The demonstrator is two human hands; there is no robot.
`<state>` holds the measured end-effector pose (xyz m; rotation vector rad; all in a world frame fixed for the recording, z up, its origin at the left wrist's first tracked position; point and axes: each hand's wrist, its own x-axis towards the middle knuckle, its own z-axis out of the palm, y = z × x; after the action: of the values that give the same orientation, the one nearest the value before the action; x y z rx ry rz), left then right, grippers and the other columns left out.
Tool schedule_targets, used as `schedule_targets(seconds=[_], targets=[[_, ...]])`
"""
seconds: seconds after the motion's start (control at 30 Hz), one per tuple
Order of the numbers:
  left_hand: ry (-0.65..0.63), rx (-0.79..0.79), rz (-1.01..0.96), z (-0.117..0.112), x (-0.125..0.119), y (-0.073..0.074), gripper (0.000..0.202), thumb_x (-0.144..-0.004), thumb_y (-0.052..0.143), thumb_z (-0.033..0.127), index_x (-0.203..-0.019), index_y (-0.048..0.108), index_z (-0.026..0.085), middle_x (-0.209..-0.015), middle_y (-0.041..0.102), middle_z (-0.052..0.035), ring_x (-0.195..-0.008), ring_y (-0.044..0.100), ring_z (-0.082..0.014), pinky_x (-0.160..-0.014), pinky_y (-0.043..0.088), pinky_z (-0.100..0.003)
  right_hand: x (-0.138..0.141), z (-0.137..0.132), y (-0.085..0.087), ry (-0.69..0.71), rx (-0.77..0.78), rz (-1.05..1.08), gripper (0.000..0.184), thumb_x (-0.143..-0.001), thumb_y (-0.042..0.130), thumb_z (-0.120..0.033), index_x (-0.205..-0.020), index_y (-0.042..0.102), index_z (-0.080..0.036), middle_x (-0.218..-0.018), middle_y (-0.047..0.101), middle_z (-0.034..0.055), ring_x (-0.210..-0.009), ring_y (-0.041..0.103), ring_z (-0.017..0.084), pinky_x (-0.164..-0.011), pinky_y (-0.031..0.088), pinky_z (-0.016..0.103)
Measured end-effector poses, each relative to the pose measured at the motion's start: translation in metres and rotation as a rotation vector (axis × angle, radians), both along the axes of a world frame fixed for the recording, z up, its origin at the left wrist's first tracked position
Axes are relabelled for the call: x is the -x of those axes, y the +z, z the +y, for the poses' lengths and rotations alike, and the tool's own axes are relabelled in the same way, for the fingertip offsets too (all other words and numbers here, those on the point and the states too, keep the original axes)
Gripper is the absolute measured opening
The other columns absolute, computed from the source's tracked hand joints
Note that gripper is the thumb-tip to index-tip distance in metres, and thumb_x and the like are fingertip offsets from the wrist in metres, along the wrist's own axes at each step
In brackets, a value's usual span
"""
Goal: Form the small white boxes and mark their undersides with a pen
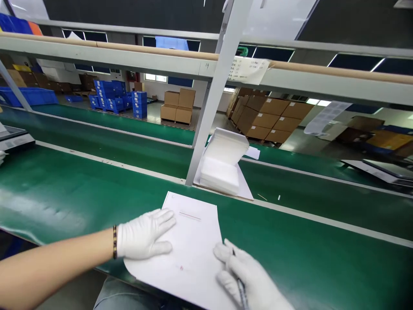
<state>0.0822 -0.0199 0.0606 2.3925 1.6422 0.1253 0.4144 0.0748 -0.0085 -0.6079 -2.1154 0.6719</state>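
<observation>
A white sheet-like panel [193, 241] with small printed marks lies on the green worktop, its lower end reaching past the front edge. My left hand [146, 234], in a white glove, rests flat on the panel's left side with fingers stretched out. My right hand [243, 271], also gloved, is closed around a dark pen [241, 292] at the panel's right edge. The pen's tip is hidden by the fingers. Beyond the panel, a stack of white foam sheets [221, 170] sits on a white board beside the metal post.
A slanted metal post [209, 99] rises from the green worktop [80, 185], joining a crossbar [129, 60]. A handwritten paper [248, 71] hangs on it. Flat devices sit at the left [14, 137] and right [380, 170]. Cartons [271, 116] and blue crates [109, 94] stand behind.
</observation>
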Motion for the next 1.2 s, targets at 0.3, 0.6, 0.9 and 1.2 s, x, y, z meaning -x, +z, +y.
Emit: schedule_targets(seconds=[0.3,0.6,0.9,1.2], targets=[[0.073,-0.218,0.034,0.006,0.0,-0.058,0.056,-0.099,0.04,0.044,-0.147,0.043,0.015,-0.151,0.044,-0.0172,-0.142,0.037,-0.0365,-0.117,0.023,-0.063,0.026,0.021,-0.043,0.015,-0.338,-0.096,0.041,-0.088,0.057,-0.018,-0.129,0.058,-0.02,-0.11,0.071,0.0103,-0.115,0.064,0.028,-0.101,0.052,0.048],[0.864,0.254,-0.933,-0.035,-0.031,-0.079,0.091,-0.09,0.043,0.061,-0.157,0.011,0.008,-0.161,0.02,-0.0161,-0.149,0.019,-0.0323,-0.122,0.021,-0.051,0.036,-0.033,-0.102,-0.415,0.811,0.376,0.038,-0.079,0.068,-0.053,-0.097,0.051,-0.025,-0.131,0.06,0.0134,-0.118,0.06,0.03,-0.091,0.056,0.043],[0.852,0.102,-0.772,0.033,-0.014,-0.093,0.067,-0.096,0.035,0.049,-0.156,0.023,0.019,-0.159,0.033,-0.0092,-0.148,0.028,-0.0268,-0.125,0.012,-0.047,0.091,0.024,-0.064,-0.474,0.758,0.128,0.048,-0.07,0.058,-0.068,-0.083,0.043,-0.024,-0.075,0.058,0.0005,-0.069,0.057,0.02,-0.064,0.049,0.034],[0.535,0.029,-0.34,0.067,0.041,-0.103,0.044,-0.091,0.052,0.038,-0.132,0.056,0.021,-0.136,0.059,-0.0108,-0.126,0.053,-0.0304,-0.115,0.031,-0.047,0.088,0.089,-0.085,-0.391,0.508,-0.229,0.031,-0.07,0.061,-0.043,-0.093,0.054,-0.023,-0.082,0.064,0.0038,-0.078,0.062,0.025,-0.073,0.046,0.036]])
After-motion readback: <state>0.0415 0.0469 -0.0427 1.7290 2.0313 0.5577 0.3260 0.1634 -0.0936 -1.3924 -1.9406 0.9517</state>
